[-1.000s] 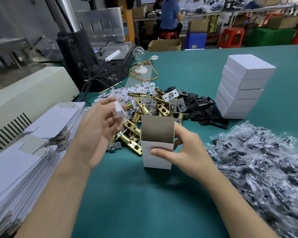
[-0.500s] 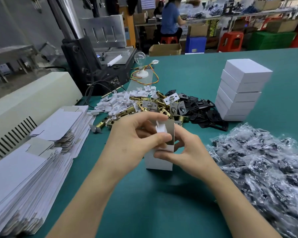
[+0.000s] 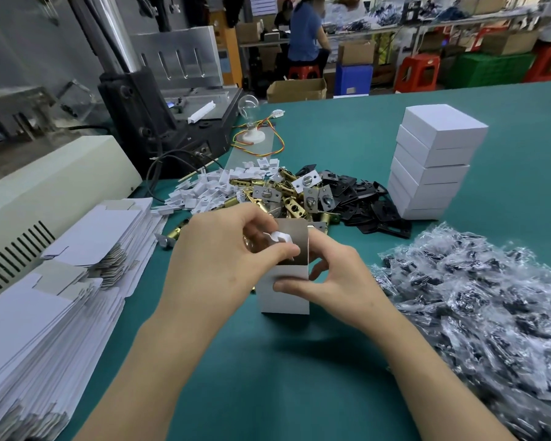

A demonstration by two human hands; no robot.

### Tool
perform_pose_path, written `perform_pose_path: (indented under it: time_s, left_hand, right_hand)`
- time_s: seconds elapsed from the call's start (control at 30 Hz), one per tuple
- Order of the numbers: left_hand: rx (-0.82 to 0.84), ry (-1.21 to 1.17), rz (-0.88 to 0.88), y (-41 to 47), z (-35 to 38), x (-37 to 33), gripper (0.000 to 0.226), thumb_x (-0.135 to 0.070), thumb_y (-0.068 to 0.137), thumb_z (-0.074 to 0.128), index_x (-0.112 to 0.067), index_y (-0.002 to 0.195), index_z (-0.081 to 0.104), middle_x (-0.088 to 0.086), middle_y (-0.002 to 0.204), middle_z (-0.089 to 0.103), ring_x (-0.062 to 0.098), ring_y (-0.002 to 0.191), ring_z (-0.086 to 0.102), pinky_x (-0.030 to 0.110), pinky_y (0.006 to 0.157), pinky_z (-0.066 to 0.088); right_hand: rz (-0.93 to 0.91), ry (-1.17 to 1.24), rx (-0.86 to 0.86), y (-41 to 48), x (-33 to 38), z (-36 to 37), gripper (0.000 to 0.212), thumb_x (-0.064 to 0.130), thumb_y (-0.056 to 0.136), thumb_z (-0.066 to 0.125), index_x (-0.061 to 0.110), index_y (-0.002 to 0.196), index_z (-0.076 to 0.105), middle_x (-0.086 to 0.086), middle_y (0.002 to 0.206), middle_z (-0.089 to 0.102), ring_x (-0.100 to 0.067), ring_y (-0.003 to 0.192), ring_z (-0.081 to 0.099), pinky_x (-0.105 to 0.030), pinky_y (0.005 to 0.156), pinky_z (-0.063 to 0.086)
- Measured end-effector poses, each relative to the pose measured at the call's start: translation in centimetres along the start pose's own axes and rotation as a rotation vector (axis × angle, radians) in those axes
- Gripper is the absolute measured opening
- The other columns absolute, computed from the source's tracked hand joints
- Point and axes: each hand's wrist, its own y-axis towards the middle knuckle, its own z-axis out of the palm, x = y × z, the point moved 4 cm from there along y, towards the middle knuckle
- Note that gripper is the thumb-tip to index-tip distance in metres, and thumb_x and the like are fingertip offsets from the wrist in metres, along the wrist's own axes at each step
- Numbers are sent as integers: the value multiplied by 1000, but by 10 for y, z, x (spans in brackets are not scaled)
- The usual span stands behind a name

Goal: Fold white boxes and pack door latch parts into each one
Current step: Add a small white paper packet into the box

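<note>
We see a white box (image 3: 283,297) standing upright on the green table (image 3: 268,377), about midway between its left and right edges. The box's long axis is vertical and its open mouth points up, with the grey inside of the back flap raised above it. Our right hand (image 3: 337,281) holds the box, thumb flat across the front face and fingers curled around its right side. Our left hand (image 3: 217,259) pinches a small white plastic piece (image 3: 279,238) between thumb and fingertips right at the mouth of the box. The piece looks tilted, one end toward the flap, though motion blur makes its exact angle hard to judge.

Just behind the box lies a heap of brass latches (image 3: 287,198), with white plastic clips (image 3: 210,189) on its left and black plates (image 3: 363,202) on its right. A stack of closed boxes (image 3: 433,163) stands beyond the plates. Flat box blanks (image 3: 61,297) are piled along the left edge, and bagged parts (image 3: 490,313) cover the right edge.
</note>
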Motion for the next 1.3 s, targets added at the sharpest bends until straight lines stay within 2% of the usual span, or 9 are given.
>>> perform_pose_path:
  time_s: [0.13, 0.37, 0.5, 0.63, 0.8, 0.93, 1.03, 1.17, 1.3]
  left_hand:
    - [6, 162, 24, -5, 9, -13, 31, -63, 70, 83, -37, 79, 69, -19, 69, 68, 2, 69, 62, 29, 60, 47]
    - [8, 219, 40, -3, 11, -18, 28, -62, 76, 79, -36, 80, 69, -19, 71, 67, 0, 71, 61, 27, 62, 43]
    - [78, 201, 68, -5, 12, -16, 21, -61, 79, 76, -40, 82, 70, -20, 68, 64, -2, 67, 54, 24, 57, 31]
    - [121, 190, 91, -4, 8, -14, 11, -53, 84, 77, -43, 90, 78, -21, 68, 63, -1, 69, 55, 20, 58, 31]
    - [204, 420, 174, -3, 8, -17, 20, -50, 99, 62, -48, 112, 77, -13, 98, 72, 10, 96, 62, 29, 74, 42]
    - [202, 442, 206, -4, 12, -18, 21, -45, 103, 58, -47, 114, 76, -14, 106, 67, 7, 107, 57, 31, 83, 46]
    - [130, 373, 253, -1, 9, -19, 11, -38, 96, 71, -39, 103, 80, -13, 94, 69, 9, 96, 60, 30, 75, 42]
    - [130, 267, 286, 3, 3, -18, 6, -27, 91, 79, -31, 95, 82, -13, 83, 67, 11, 78, 55, 36, 75, 48]
    - [-3, 190, 338, 7, -25, -11, 4, -28, 90, 80, -32, 92, 80, -15, 80, 68, 10, 71, 57, 40, 73, 52]
  right_hand:
    - [15, -5, 9, 0, 1, 0, 62, 58, 72, 81, 11, 106, 58, -10, 94, 64, -31, 81, 53, -51, 73, 49]
    - [16, -9, -13, 0, -1, -1, 56, 54, 75, 83, 12, 96, 53, -7, 85, 59, -25, 72, 43, -44, 65, 47]
    - [14, -15, -10, 0, -3, -1, 48, 50, 76, 83, 17, 99, 56, 1, 86, 64, -18, 71, 47, -39, 65, 47]
    - [13, -29, -8, 1, -3, 0, 47, 55, 74, 79, 22, 100, 58, 1, 88, 63, -23, 75, 53, -40, 66, 47]
    - [3, -53, -19, 2, -3, 1, 52, 57, 73, 77, 19, 103, 59, 3, 90, 62, -25, 75, 51, -43, 66, 47]
    - [5, -51, -14, 1, -3, 1, 53, 56, 73, 78, 17, 104, 59, -1, 89, 62, -26, 76, 52, -46, 67, 47]
    - [21, -58, -14, 1, -2, 0, 55, 59, 72, 77, 16, 102, 58, -5, 88, 63, -28, 78, 52, -48, 69, 48]
    - [22, -67, -8, 0, -2, 0, 59, 63, 71, 75, 15, 102, 59, -6, 88, 63, -31, 79, 54, -50, 69, 49]
    - [26, -55, 6, -1, -1, 0, 56, 63, 73, 76, 24, 110, 63, 5, 94, 69, -25, 81, 61, -47, 69, 52]
